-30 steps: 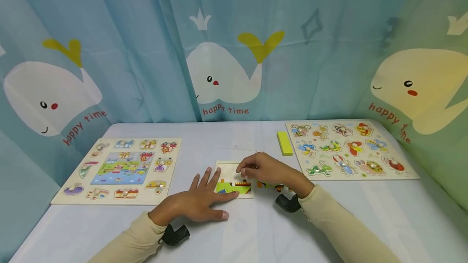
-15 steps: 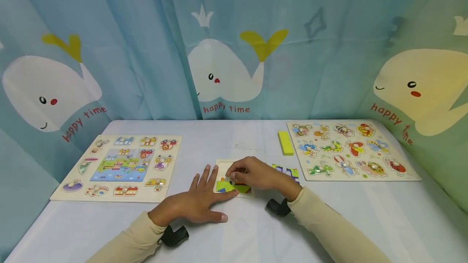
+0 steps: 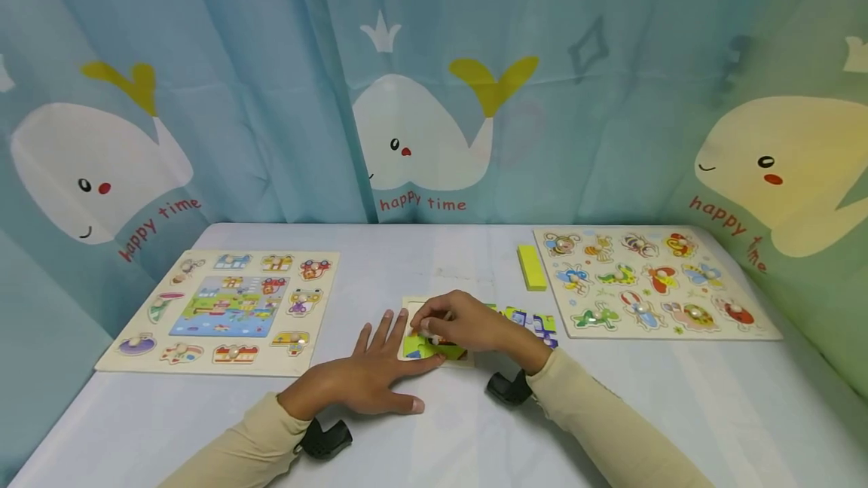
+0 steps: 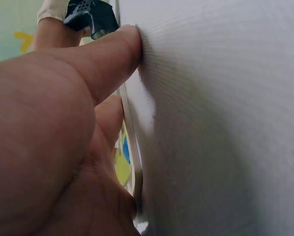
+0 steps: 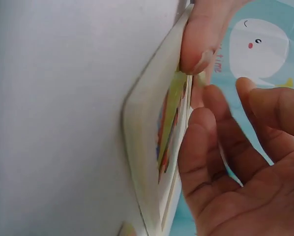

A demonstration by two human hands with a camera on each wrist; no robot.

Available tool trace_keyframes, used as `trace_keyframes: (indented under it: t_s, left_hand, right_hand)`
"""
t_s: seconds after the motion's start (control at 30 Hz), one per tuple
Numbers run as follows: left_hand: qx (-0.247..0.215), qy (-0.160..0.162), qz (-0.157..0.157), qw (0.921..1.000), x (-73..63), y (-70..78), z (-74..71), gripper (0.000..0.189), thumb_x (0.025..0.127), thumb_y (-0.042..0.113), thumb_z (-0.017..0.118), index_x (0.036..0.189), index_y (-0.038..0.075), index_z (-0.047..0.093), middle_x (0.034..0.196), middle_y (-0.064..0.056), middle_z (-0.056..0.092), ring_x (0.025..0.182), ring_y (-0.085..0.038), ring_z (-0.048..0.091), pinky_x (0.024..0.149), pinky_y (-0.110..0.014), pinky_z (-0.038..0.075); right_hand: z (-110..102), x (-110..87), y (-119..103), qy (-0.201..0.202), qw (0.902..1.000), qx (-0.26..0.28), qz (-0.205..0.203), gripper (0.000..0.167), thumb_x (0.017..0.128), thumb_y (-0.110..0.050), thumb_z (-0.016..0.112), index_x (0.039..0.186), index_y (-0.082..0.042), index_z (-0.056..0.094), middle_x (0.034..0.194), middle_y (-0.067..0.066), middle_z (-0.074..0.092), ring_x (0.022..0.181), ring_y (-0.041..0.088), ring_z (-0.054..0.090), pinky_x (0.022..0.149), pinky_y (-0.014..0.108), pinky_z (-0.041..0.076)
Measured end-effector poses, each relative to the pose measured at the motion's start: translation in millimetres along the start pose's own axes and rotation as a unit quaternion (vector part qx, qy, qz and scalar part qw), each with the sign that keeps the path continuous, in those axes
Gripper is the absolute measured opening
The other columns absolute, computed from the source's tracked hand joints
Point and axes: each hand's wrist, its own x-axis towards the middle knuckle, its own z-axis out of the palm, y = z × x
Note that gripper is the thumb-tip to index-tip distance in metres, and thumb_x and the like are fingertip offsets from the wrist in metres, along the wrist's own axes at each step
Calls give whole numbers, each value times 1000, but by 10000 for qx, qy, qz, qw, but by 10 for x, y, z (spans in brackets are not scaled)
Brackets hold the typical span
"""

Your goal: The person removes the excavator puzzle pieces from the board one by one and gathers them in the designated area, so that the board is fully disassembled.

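A small wooden puzzle frame [image 3: 462,363] lies in the middle of the table, with green picture pieces [image 3: 415,348] in its lower part. My left hand [image 3: 369,373] lies spread at its left side, with a finger reaching over the lower edge. Over the frame, my right hand [image 3: 464,322] has bent fingers close to the pieces. In the right wrist view, some of its fingertips [image 5: 200,118] are at the frame's edge [image 5: 142,123], beside a green piece [image 5: 172,113] that seems tilted. Whether these fingers pinch a piece is hidden.
Loose puzzle pieces [image 3: 532,321] lie right of the frame, partly behind the right wrist. A yellow block [image 3: 532,268] stands near the insect knob-puzzle board [image 3: 637,281] at right. At left lies a vehicle knob-puzzle board [image 3: 203,356]. A whale curtain [image 3: 298,134] hangs behind.
My right hand has moved left and over the frame, uncovering more loose pieces at the right. The left hand stays in its place.
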Motion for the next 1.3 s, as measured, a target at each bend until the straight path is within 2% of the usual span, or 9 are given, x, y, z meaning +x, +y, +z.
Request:
trace_keyframes:
  t_s: [0.27, 0.37, 0.5, 0.67, 0.83, 1.03, 1.17, 1.3]
  left_hand:
    - [13, -45, -9, 10000, -10, 15, -12, 63, 95, 55, 53, 152, 39, 32, 159, -15, -19, 141, -38, -24, 107, -63, -8]
    - [6, -23, 21, 10000, -13, 14, -14, 63, 95, 56, 53, 152, 38, 33, 159, -14, -18, 141, -38, -24, 108, -63, -7]
    - [4, 4, 13, 10000, -25, 15, -12, 62, 95, 56, 53, 151, 38, 34, 159, -16, -18, 141, -38, -23, 108, -64, -7]
    - [-36, -21, -19, 10000, -52, 15, 0, 62, 95, 55, 54, 151, 37, 35, 158, -19, -17, 142, -38, -21, 108, -64, -6]
    - [31, -2, 21, 10000, -19, 11, -4, 63, 95, 57, 52, 152, 39, 33, 158, -19, -19, 142, -38, -22, 108, -63, -6]
    - [97, -12, -56, 9999, 6, 27, 8, 64, 94, 58, 53, 151, 41, 32, 159, -21, -15, 142, -40, -19, 105, -68, -5]
    - [94, 8, -159, 9998, 0, 44, 3, 64, 93, 59, 54, 151, 42, 33, 159, -20, -14, 142, -41, -19, 105, -68, -5]
    - [122, -6, -242, 9996, -2, 47, -8, 64, 93, 58, 55, 151, 42, 33, 159, -20, -14, 141, -42, -19, 105, -68, -5]
  right_hand:
    - [41, -3, -19, 56, 9988, 462, -129, 21, 94, 4, 56, 110, 1, 68, 103, 9, 67, 70, 13, 55, 64, 24, 47]
    - [48, 5, -26, -88, 9990, 419, -98, 22, 93, 5, 58, 112, 1, 68, 105, 8, 67, 74, 12, 58, 68, 24, 49]
    - [78, 24, -28, -276, 9992, 282, -97, 21, 92, 6, 58, 110, 1, 69, 100, 5, 69, 78, 11, 59, 71, 24, 49]
    - [120, 22, -46, -204, 9998, 1, -78, 21, 92, 8, 55, 106, 1, 70, 94, 3, 69, 73, 10, 60, 69, 24, 50]
    - [14, -39, -69, 43, 9997, -216, -58, 21, 93, 6, 56, 106, 0, 71, 95, 2, 69, 75, 10, 61, 71, 25, 50]
    - [-154, -166, -97, 181, 9995, -238, -27, 21, 93, 5, 56, 108, 0, 70, 98, 4, 69, 77, 14, 64, 70, 27, 52]
    - [-230, -269, -60, 243, 9991, -317, 133, 21, 93, 4, 56, 108, -1, 71, 95, 3, 69, 75, 17, 64, 66, 26, 51]
    - [-279, -353, 1, 233, 9988, -406, 119, 19, 93, 4, 58, 106, -1, 71, 93, 3, 68, 71, 16, 63, 62, 26, 50]
